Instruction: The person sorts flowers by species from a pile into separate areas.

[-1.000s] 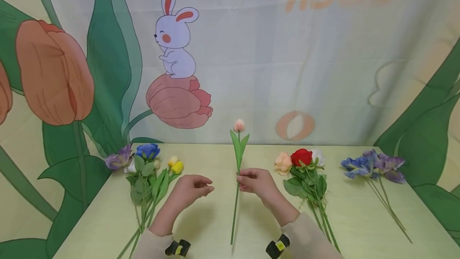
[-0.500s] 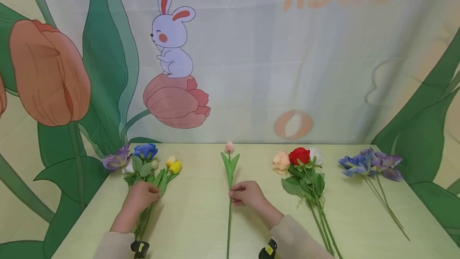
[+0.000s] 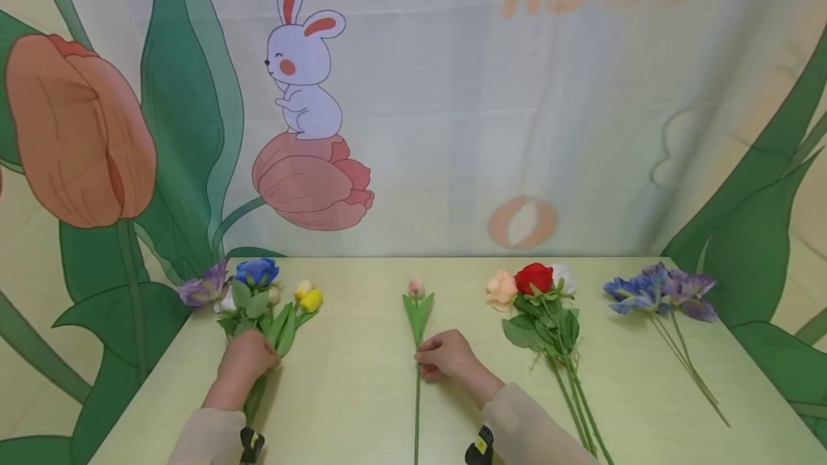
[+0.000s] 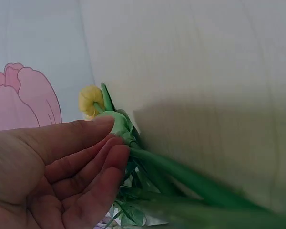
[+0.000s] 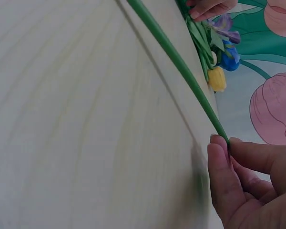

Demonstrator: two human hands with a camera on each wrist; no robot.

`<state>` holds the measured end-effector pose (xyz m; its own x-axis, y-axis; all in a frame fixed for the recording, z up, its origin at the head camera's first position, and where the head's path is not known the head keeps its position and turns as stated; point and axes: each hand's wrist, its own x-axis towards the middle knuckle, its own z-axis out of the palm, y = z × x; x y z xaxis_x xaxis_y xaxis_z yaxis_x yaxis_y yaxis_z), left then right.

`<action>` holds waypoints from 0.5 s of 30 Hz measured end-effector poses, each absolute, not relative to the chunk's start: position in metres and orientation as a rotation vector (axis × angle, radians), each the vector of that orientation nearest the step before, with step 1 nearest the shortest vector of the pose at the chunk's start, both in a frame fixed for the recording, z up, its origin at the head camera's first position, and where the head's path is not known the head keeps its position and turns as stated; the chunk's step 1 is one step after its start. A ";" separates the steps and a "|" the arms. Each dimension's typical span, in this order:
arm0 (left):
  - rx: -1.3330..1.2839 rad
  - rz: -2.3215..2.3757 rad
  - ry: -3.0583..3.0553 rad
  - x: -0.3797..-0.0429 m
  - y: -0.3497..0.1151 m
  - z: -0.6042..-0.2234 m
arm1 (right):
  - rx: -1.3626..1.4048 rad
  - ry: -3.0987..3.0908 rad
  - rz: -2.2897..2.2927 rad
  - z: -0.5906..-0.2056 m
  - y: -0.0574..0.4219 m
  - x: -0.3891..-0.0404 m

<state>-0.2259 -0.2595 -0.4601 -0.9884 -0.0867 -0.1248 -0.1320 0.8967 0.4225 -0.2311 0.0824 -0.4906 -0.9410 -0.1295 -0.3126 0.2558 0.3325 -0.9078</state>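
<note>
My right hand (image 3: pixel 449 359) pinches the green stem of a pink artificial tulip (image 3: pixel 416 318) just below its leaves, in the middle of the table. In the right wrist view the stem (image 5: pixel 190 81) runs from the fingertips, its shadow beside it on the tabletop. On the left, my left hand (image 3: pixel 244 361) is over the stems of a mixed flower bunch. Its thumb and fingers close on the green base of a yellow tulip (image 4: pixel 91 100), seen in the left wrist view. Also in that bunch are a blue flower (image 3: pixel 257 272) and a purple flower (image 3: pixel 203 285).
Right of the middle lies a bunch with a red rose (image 3: pixel 534 278), a peach flower (image 3: pixel 501 290) and a white one. Farther right are blue-purple irises (image 3: pixel 665 289). A printed curtain (image 3: pixel 426 106) hangs behind the pale table (image 3: pixel 362 393).
My left hand has moved left and down from beside the pink tulip to the mixed bunch's stems. My right hand has lowered the pink tulip toward the table.
</note>
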 end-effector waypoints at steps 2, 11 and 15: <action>-0.214 0.653 2.959 -0.227 -0.261 -0.461 | 0.122 2.264 -1.631 -0.492 0.084 -0.231; -0.275 0.610 2.966 -0.226 -0.262 -0.457 | 0.136 2.292 -1.612 -0.493 0.090 -0.233; -0.306 0.563 2.972 -0.227 -0.259 -0.456 | 0.153 2.291 -1.608 -0.494 0.090 -0.233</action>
